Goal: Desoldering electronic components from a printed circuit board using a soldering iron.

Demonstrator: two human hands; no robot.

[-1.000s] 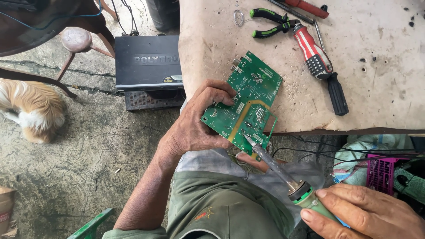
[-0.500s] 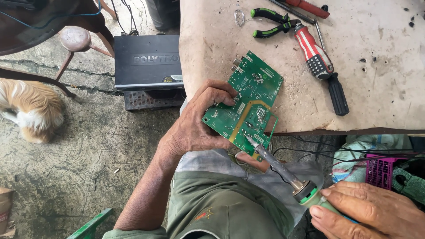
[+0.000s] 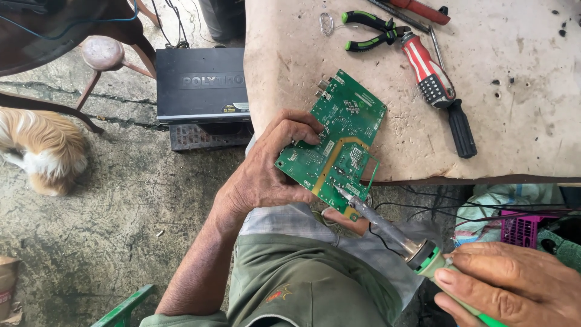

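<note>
While gripped at its edge by the left hand (image 3: 266,175), green circuit board (image 3: 339,142) tilted half over the desk (image 3: 520,121) rim. Soldering iron (image 3: 387,229) clasped in the right hand (image 3: 514,290), tip touching the board's lower corner. Soldering step apparently underway; steady tip and still board called for. Pliers (image 3: 369,30), screwdriver (image 3: 436,85) lying beyond.

A wide bare stretch of the worktop (image 3: 520,121) is left at three o'clock of the circuit board (image 3: 339,145). Toward one o'clock the way is blocked by the green-handled pliers (image 3: 369,30) and the red-and-white screwdriver (image 3: 433,79), whose black shaft runs toward four o'clock. At nine o'clock open floor (image 3: 121,212) is found. At eleven o'clock, passage is barred by a black box (image 3: 203,85). Below the worktop's edge, room is crowded by loose cables (image 3: 423,206).
</note>
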